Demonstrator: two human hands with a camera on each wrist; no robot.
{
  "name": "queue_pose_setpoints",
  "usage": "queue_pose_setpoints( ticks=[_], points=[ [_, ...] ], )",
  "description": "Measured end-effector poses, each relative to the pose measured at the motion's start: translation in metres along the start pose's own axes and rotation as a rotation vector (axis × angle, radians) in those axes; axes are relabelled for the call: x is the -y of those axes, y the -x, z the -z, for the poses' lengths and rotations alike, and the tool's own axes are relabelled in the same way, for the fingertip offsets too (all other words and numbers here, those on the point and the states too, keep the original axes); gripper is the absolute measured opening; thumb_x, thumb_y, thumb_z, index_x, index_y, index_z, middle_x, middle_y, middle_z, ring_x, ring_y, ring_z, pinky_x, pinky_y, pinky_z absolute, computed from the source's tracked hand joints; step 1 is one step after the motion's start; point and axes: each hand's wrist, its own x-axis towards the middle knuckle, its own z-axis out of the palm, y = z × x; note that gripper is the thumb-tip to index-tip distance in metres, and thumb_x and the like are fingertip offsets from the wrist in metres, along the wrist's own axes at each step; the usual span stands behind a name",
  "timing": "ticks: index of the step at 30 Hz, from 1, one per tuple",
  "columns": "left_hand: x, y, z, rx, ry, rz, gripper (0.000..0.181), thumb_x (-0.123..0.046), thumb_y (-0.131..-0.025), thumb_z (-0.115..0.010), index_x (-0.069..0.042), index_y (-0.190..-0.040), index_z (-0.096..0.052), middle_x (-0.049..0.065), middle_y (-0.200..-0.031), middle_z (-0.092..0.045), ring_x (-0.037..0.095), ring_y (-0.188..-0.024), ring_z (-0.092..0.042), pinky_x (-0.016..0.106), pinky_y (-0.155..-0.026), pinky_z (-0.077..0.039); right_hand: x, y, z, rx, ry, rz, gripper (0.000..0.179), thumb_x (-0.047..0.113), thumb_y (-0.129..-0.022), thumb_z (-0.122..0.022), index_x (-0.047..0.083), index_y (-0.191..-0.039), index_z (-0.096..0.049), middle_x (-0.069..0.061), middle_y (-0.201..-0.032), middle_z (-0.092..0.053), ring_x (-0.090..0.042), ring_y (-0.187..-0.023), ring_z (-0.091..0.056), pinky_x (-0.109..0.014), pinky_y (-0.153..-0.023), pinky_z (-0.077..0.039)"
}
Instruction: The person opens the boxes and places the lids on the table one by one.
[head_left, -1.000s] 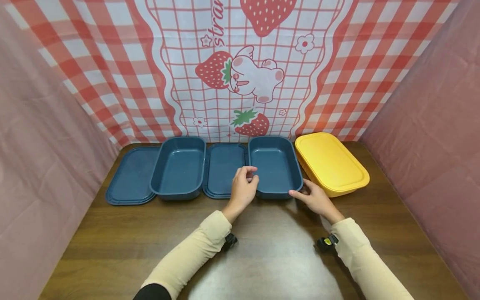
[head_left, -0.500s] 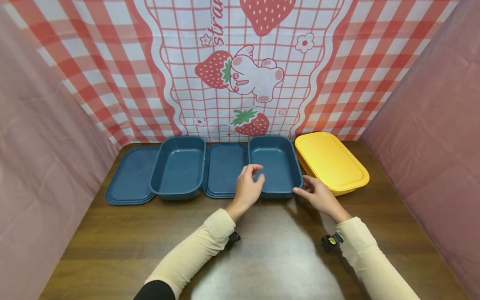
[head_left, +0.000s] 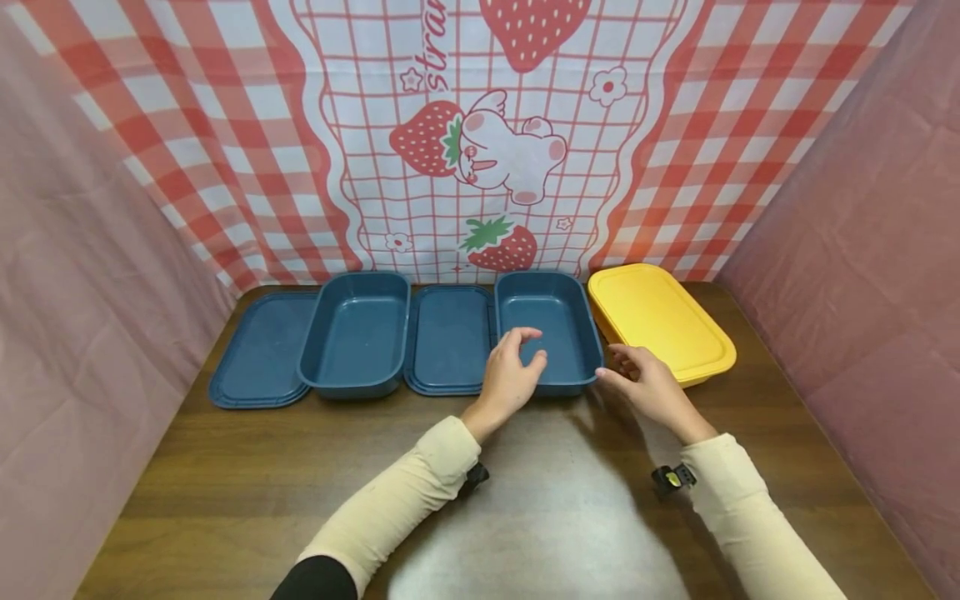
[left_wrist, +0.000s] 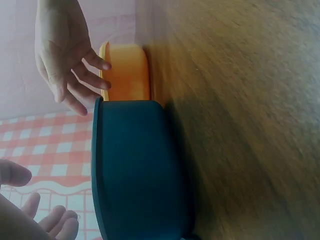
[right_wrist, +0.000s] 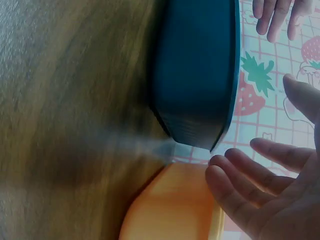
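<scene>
My left hand (head_left: 512,382) hovers over the near left part of a blue plastic food container (head_left: 555,312), fingers loosely bent and holding nothing. At that container's near right corner is my right hand (head_left: 654,392), its fingers slightly spread. In the right wrist view its fingers (right_wrist: 235,187) hold nothing and appear apart from the blue wall. Whether the right thumb touches the rim cannot be told in the head view. The container has no lid on it and nothing inside. To its right lies a yellow lidded container (head_left: 663,321), close to the right hand.
A flat blue lid (head_left: 452,333) lies left of this container. Further left stand a second blue container (head_left: 360,337), without a lid, and another blue lid (head_left: 264,354). Behind them hangs a checked strawberry curtain (head_left: 487,50). Pink cloth walls flank the brown wooden table (head_left: 300,467).
My left hand has moved right and its fingers have spread a little. My right hand has drawn slightly right, off the container's corner. The containers and lids have stayed in place.
</scene>
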Motion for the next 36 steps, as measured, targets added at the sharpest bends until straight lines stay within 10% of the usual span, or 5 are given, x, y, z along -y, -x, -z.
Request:
queue_pose_setpoints(
  ticks=[36],
  points=[
    [-0.026, 0.0, -0.037, 0.174, -0.067, -0.062, 0.045, -0.027, -0.095, -0.06, -0.011, -0.137, -0.053, 0.008, -0.14, -0.055, 0.022, -0.129, -0.054, 0.037, -0.105, -0.046, -0.019, 0.006, 0.041, -0.171, 0.117, 0.04, 0.059, 0.034, -0.094, -0.063, -0.009, -0.134, -0.051, -0.031, -0.125, -0.053, -0.045, -0.112, -0.052, -0.062, -0.09, -0.045]
  ],
)
